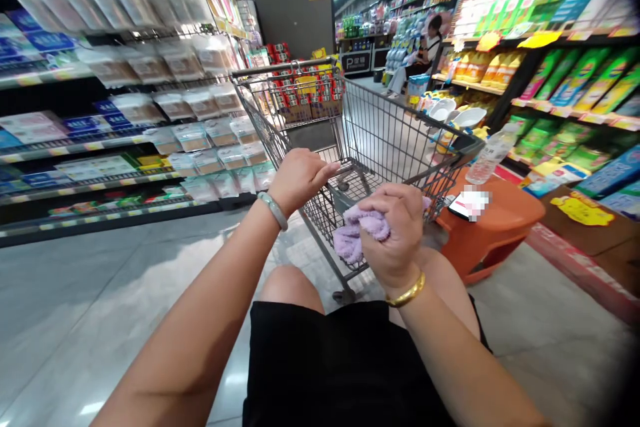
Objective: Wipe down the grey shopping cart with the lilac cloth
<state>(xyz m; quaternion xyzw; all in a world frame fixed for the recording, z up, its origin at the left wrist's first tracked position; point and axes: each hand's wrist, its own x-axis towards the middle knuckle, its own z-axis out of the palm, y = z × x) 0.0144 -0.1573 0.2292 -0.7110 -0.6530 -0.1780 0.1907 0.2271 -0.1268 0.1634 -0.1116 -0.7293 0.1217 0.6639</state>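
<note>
A metal shopping cart (385,125) stands right in front of my knees, its handle at the far end. My left hand (301,179) is closed over the cart's near left rim, thumb lying to the right; its other fingertips are hidden. Bunched in my right hand (397,227) is a fluffy lavender cloth (350,243). That hand is closed around the cloth at the cart's near end, where it covers part of the wire mesh. Whether the cloth touches the wires I cannot tell.
On my right, an orange plastic stool (505,213) bears a clear bottle (493,153) and a phone (467,203). Shelves of packaged goods (170,67) line the left, and bottles (480,67) the right. Red boxes (327,90) stand behind the cart. A person (423,50) sits farther back.
</note>
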